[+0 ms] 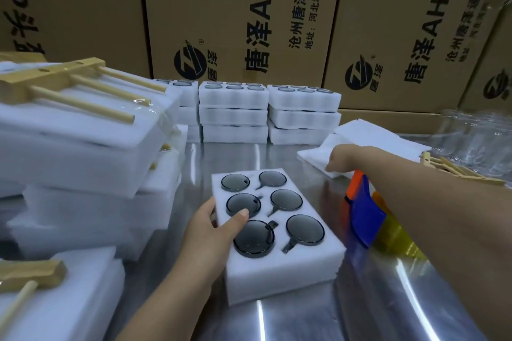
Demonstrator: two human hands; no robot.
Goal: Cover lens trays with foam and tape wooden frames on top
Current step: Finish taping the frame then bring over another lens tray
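Note:
A white foam lens tray (pixel 279 266) with several dark round lenses lies uncovered on the steel table in front of me. My left hand (pixel 213 227) grips its left edge, thumb on top near a lens. My right hand (pixel 342 159) reaches far right onto a pile of white foam sheets (pixel 368 133); its fingers curl at the sheet's near edge and are mostly hidden. Wooden frames (pixel 63 83) lie taped on top of covered tray stacks at the left. More wooden frames (pixel 460 171) lie at the right edge.
Stacks of uncovered lens trays (pixel 234 116) stand at the back. A blue and orange tape dispenser (pixel 363 213) sits under my right forearm. Clear plastic (pixel 473 135) lies at the far right. Cardboard boxes (pixel 238 14) wall off the back. Another framed stack (pixel 55 299) lies at lower left.

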